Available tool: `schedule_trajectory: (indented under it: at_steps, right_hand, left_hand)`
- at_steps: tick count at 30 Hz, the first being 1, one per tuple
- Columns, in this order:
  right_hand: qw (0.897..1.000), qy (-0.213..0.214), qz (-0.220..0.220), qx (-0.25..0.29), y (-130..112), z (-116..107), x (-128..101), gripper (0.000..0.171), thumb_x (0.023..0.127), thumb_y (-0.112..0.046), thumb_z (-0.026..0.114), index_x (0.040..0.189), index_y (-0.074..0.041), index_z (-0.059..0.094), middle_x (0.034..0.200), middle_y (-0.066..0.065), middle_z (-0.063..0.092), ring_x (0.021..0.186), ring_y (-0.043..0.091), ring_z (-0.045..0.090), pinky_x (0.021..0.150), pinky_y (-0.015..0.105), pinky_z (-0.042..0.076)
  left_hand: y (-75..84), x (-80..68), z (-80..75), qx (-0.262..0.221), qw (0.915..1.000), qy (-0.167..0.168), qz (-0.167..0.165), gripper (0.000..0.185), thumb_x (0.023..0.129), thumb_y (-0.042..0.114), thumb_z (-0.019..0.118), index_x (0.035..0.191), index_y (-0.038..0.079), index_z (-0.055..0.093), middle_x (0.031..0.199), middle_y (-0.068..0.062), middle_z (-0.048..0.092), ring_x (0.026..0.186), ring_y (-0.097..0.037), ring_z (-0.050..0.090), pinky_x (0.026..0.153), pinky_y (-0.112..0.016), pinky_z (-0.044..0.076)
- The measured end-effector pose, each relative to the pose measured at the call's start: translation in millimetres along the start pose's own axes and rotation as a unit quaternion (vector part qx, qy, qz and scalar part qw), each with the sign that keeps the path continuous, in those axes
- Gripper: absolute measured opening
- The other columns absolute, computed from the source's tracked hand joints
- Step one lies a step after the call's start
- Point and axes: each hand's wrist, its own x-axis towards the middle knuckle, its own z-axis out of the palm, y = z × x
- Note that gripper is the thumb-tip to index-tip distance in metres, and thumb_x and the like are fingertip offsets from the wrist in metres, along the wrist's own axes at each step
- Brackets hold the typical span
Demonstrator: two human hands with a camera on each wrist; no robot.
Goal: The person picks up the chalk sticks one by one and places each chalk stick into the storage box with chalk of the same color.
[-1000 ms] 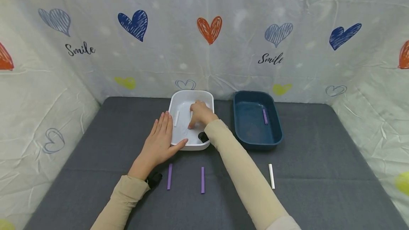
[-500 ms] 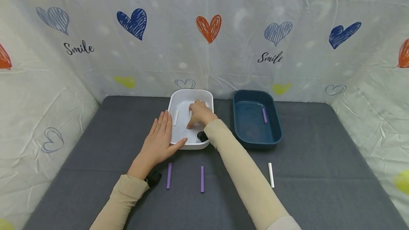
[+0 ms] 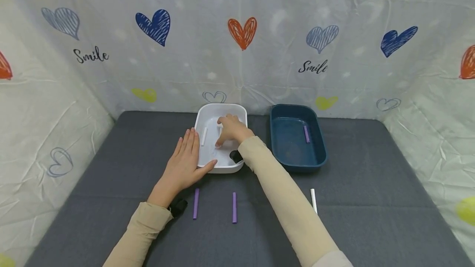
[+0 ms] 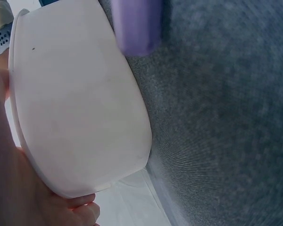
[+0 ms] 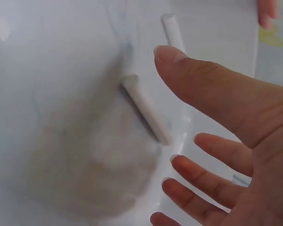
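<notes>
My right hand (image 3: 232, 129) hovers inside the white tray (image 3: 224, 169), thumb and fingers spread apart. In the right wrist view a white chalk stick (image 5: 148, 110) lies on the tray floor, just off the fingertips and untouched. Another white chalk stick (image 3: 204, 136) lies further left in that tray. My left hand (image 3: 185, 160) rests along the tray's left rim, its fingers straight and its thumb over the front corner. Seen from the left wrist, the tray's outer wall (image 4: 80, 99) lies close against this hand.
A dark blue tray (image 3: 297, 153) stands to the right, with a purple chalk stick (image 3: 306, 134) inside. On the grey table in front lie two purple chalk sticks (image 3: 234, 208) and a white one (image 3: 313, 201), partly covered by my right sleeve. A printed cloth (image 3: 274, 81) hangs behind.
My right thumb and forefinger stand a little wider apart, and the hand has shifted slightly. The right sleeve now covers part of the white chalk stick on the table. My left hand stays put.
</notes>
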Motion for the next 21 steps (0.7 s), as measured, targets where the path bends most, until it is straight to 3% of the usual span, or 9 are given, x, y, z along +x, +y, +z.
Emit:
schedule_trajectory:
  at_steps: [13,21]
  right_hand:
    - [0.997,0.067,-0.005,0.045,-7.0,-20.8,-17.9,0.069,0.077,-0.035,0.086,0.135,-0.008,0.060,0.128,0.009,0.062,0.111,0.022,0.059,0.087,0.040,0.051]
    - [0.993,0.108,0.001,0.055,-13.8,-28.5,-41.2,0.065,0.080,-0.038,0.083,0.134,-0.010,0.061,0.125,0.006,0.061,0.111,0.021,0.058,0.089,0.046,0.050]
  left_hand:
    - [-1.9,2.0,1.6,0.001,1.0000,-0.003,0.000,0.104,0.095,0.065,0.046,0.153,-0.013,0.009,0.162,-0.028,0.003,0.151,-0.038,0.001,0.121,-0.051,0.006]
    - [-1.5,3.1,1.4,0.001,1.0000,-0.009,0.000,0.105,0.095,0.065,0.046,0.153,-0.013,0.008,0.162,-0.028,0.002,0.150,-0.039,0.000,0.120,-0.052,0.006]
